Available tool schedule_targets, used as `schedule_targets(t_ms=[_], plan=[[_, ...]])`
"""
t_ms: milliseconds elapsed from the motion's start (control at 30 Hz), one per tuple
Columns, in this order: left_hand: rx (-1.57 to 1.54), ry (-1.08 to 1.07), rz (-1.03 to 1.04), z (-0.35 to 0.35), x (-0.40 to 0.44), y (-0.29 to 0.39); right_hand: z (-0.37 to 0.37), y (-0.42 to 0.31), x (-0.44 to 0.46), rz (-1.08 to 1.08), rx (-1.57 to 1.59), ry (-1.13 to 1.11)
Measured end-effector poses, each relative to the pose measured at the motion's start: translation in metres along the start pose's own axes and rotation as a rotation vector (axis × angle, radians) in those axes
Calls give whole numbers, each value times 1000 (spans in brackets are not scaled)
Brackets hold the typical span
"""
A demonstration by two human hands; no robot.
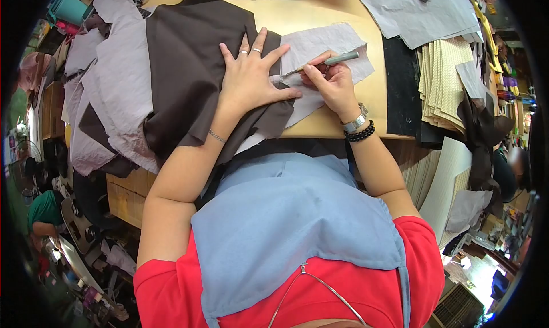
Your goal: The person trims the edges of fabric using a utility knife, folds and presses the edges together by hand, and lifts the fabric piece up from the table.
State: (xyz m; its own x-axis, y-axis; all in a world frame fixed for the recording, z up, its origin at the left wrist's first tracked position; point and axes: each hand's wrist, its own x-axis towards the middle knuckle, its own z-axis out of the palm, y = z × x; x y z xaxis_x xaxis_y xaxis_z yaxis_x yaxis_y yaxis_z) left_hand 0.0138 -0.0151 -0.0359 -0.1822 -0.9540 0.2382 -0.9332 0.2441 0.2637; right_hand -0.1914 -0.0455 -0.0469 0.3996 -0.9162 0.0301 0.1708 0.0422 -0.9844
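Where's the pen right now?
Head view, upper right of centre: the pen is in the right hand, over the pale cloth, just right of the dark cloth.

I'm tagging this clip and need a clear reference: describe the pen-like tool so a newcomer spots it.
On the yellowish tabletop, find the pale grey fabric piece right of the dark brown cloth. Over it, the right hand, with a metallic watch at its wrist, holds the pen-like tool. Its straight, grey-green barrel sets it apart from the limp cloth around it.

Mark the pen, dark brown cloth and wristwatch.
Pen (342, 58): head view, grey-green upper barrel.
Dark brown cloth (197, 70): head view, broad area near its middle.
Wristwatch (355, 121): head view, silver-coloured band.
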Motion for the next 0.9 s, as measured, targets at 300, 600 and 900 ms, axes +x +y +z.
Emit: schedule_targets(t_ms=[300,600,900], plan=[[17,-25,2,2,0,-1,2,4,1,-35,-106,35],[19,-14,10,2,0,-1,4,1,0,-36,-155,54],[10,-1,8,1,0,0,4,1,1,-33,-200,13]])
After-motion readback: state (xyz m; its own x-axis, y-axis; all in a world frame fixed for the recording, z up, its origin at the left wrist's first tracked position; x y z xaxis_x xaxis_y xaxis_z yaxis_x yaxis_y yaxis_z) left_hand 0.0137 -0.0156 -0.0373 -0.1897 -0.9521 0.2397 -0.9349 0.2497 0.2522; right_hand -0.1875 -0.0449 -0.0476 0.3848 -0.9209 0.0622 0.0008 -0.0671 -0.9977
